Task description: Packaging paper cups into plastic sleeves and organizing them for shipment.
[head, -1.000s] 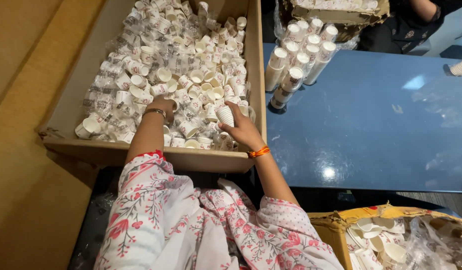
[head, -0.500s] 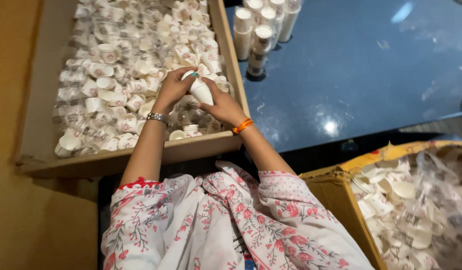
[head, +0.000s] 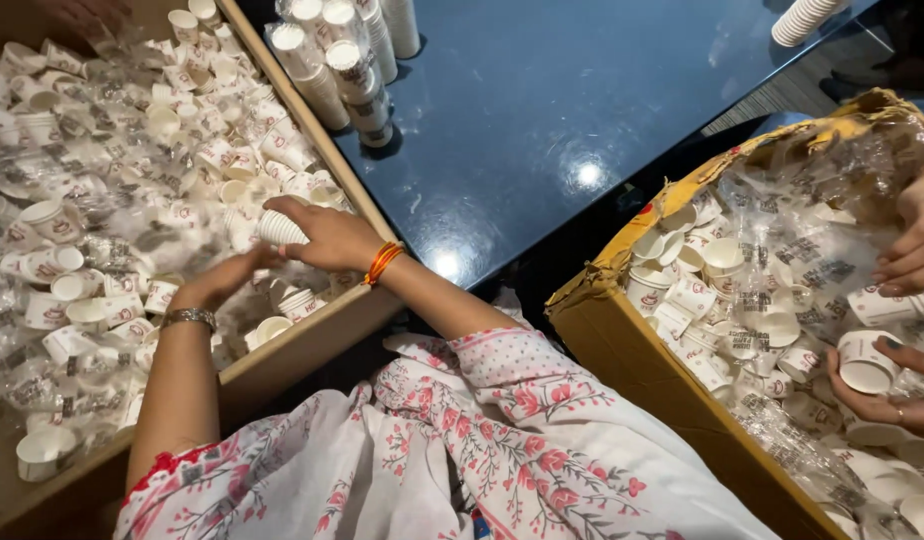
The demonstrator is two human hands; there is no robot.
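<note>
My right hand (head: 334, 236), with an orange thread at the wrist, is closed around a short stack of white paper cups (head: 279, 228) that lies sideways over the wooden box (head: 312, 325). My left hand (head: 222, 282), wearing a silver bracelet, sits just below and to the left. Its fingertips reach toward the underside of the stack, and its grip is hidden. Both hands hover over a heap of loose printed paper cups and clear plastic wrap (head: 112, 210) that fills the box.
Wrapped cup stacks (head: 332, 75) stand on the dark blue table (head: 542, 130). At the right is a yellow cardboard carton (head: 632, 360) of cups, where another person's hands (head: 897, 385) hold cups. More stacked cups (head: 807, 18) lie at the top right.
My hands stay together at the box's near right corner, and the right hand now grips the stack sideways. The view has swung, so the carton and another person's hands show more fully.
</note>
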